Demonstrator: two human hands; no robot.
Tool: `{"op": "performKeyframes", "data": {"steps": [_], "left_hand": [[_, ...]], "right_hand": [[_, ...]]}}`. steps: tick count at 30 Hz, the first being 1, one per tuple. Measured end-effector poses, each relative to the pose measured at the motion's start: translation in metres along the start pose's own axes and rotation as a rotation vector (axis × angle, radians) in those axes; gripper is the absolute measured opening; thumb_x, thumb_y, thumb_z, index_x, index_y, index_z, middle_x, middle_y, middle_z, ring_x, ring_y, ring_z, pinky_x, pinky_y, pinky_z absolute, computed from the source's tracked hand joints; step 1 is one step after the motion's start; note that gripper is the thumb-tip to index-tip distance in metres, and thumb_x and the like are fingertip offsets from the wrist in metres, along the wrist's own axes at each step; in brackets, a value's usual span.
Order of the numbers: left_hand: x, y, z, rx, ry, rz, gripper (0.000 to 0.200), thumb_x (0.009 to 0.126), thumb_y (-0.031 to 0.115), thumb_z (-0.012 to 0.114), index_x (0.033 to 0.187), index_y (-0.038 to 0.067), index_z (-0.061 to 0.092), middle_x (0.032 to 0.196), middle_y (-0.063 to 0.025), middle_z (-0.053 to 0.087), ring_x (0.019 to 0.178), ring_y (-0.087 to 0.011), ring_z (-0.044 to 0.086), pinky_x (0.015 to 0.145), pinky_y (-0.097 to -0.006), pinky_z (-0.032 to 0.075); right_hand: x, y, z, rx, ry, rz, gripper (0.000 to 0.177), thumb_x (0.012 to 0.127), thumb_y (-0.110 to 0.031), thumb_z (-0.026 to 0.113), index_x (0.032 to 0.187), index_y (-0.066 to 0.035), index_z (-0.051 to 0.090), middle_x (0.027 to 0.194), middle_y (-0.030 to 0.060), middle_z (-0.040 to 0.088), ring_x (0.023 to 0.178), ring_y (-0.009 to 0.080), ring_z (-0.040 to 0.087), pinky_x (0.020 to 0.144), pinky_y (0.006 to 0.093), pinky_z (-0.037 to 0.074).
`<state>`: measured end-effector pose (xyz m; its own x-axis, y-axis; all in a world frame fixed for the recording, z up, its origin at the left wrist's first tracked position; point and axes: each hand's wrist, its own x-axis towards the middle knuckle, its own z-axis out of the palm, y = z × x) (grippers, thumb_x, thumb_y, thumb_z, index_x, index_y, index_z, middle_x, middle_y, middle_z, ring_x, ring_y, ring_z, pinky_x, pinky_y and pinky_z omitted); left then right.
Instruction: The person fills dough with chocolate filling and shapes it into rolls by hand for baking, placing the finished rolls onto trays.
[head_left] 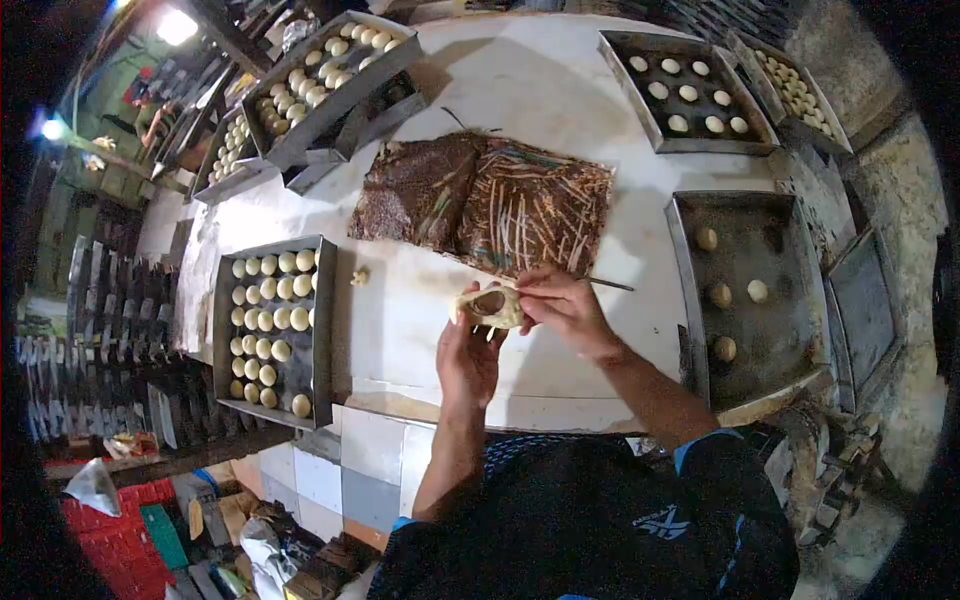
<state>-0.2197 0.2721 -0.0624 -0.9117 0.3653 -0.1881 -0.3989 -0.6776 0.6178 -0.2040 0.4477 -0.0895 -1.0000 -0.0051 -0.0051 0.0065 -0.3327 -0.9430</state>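
Note:
My left hand (468, 360) holds up a flattened piece of pale dough (508, 317) with a brown patch at its centre. The fingers of my right hand (568, 312) pinch the dough's right edge. Just beyond both hands, a wide dark-brown slab (415, 195) lies on the white tabletop (400, 310), its right half marked with many pale scratch-like lines. A thin dark stick (612, 285) pokes out near the slab's lower right corner. To the left sits a small scrap of dough (360, 277).
A metal tray (322, 350) with rows of dough balls stands on the left. On the right, another tray (790, 300) holds several round pieces. More trays (690, 145) of dough balls sit at the back right and back left (335, 125). Red crates (120, 540) are on the floor.

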Motion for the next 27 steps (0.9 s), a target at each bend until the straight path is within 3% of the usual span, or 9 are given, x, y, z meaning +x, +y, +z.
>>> {"op": "performKeyframes", "data": {"steps": [3,7,9,14,17,20,22,24,27], "left_hand": [[-0.008,-0.011,0.005,0.047,0.002,0.128,0.052,0.099,0.023,0.046,0.143,0.000,0.030,0.137,-0.0175,0.044,0.127,-0.0295,0.043,0.107,-0.0433,0.035],[-0.039,-0.012,-0.003,1.083,-0.128,0.629,0.065,0.097,0.015,0.046,0.148,-0.003,0.011,0.150,-0.0262,0.017,0.133,-0.0333,0.033,0.107,-0.0395,0.031],[-0.065,0.008,-0.001,1.250,-0.100,0.714,0.063,0.097,0.014,0.045,0.148,-0.003,0.011,0.146,-0.0255,0.026,0.128,-0.0308,0.038,0.103,-0.0380,0.035],[-0.143,0.077,-0.011,0.284,-0.122,0.509,0.064,0.095,0.024,0.051,0.146,-0.003,0.021,0.136,-0.0171,0.041,0.121,-0.0237,0.046,0.102,-0.0364,0.037],[-0.177,0.099,-0.055,0.353,-0.136,0.555,0.055,0.091,0.033,0.059,0.133,0.000,0.045,0.134,-0.0195,0.043,0.122,-0.0285,0.047,0.103,-0.0405,0.038],[-0.205,0.103,-0.070,0.675,-0.048,0.872,0.033,0.091,0.032,0.059,0.105,0.002,0.060,0.124,-0.0215,0.051,0.115,-0.0317,0.050,0.095,-0.0432,0.040],[-0.217,0.106,-0.076,0.985,-0.002,1.033,0.031,0.088,0.023,0.061,0.112,0.004,0.058,0.115,-0.0198,0.054,0.112,-0.0319,0.052,0.091,-0.0415,0.043],[-0.228,0.104,-0.078,1.075,0.019,1.127,0.034,0.087,0.016,0.061,0.119,0.005,0.056,0.111,-0.0180,0.054,0.111,-0.0304,0.051,0.089,-0.0400,0.044],[-0.250,0.109,-0.067,1.458,0.257,0.896,0.055,0.079,0.010,0.066,0.130,0.002,0.049,0.110,-0.0165,0.052,0.104,-0.0272,0.050,0.090,-0.0378,0.041]], "right_hand": [[-0.005,-0.001,0.027,0.352,0.177,0.040,0.014,0.088,-0.001,0.061,0.098,0.007,0.066,0.113,0.0113,0.055,0.086,0.0200,0.065,0.072,0.0289,0.059],[-0.029,-0.051,0.088,-0.697,0.190,-0.499,0.028,0.077,-0.013,0.075,0.094,0.007,0.065,0.096,0.0118,0.057,0.078,0.0211,0.065,0.066,0.0310,0.055],[-0.044,-0.067,0.123,-0.841,0.199,-0.592,0.019,0.077,-0.008,0.072,0.089,0.004,0.063,0.095,0.0127,0.056,0.078,0.0245,0.065,0.067,0.0331,0.053],[-0.078,-0.080,0.192,-0.836,0.010,-0.876,0.012,0.079,-0.005,0.069,0.087,0.000,0.063,0.094,0.0118,0.058,0.076,0.0239,0.062,0.066,0.0326,0.053],[-0.102,-0.080,0.228,-0.759,-0.041,-0.602,0.021,0.077,-0.007,0.076,0.093,0.001,0.065,0.091,0.0091,0.062,0.072,0.0155,0.064,0.060,0.0268,0.051],[-0.118,-0.067,0.243,-0.384,-0.200,-0.026,0.032,0.077,-0.011,0.078,0.102,0.004,0.065,0.092,0.0099,0.064,0.070,0.0101,0.063,0.057,0.0202,0.050],[-0.129,-0.060,0.254,-0.231,-0.220,0.105,0.033,0.077,-0.010,0.078,0.103,0.004,0.065,0.093,0.0108,0.065,0.072,0.0116,0.063,0.059,0.0209,0.050],[-0.135,-0.059,0.265,-0.678,-0.245,-0.608,0.034,0.076,-0.007,0.077,0.104,0.005,0.064,0.093,0.0125,0.065,0.076,0.0160,0.065,0.061,0.0228,0.052],[-0.154,-0.067,0.286,-0.881,-0.194,-0.696,0.030,0.072,-0.007,0.079,0.097,0.003,0.067,0.093,0.0130,0.064,0.078,0.0207,0.066,0.063,0.0273,0.053]]}}
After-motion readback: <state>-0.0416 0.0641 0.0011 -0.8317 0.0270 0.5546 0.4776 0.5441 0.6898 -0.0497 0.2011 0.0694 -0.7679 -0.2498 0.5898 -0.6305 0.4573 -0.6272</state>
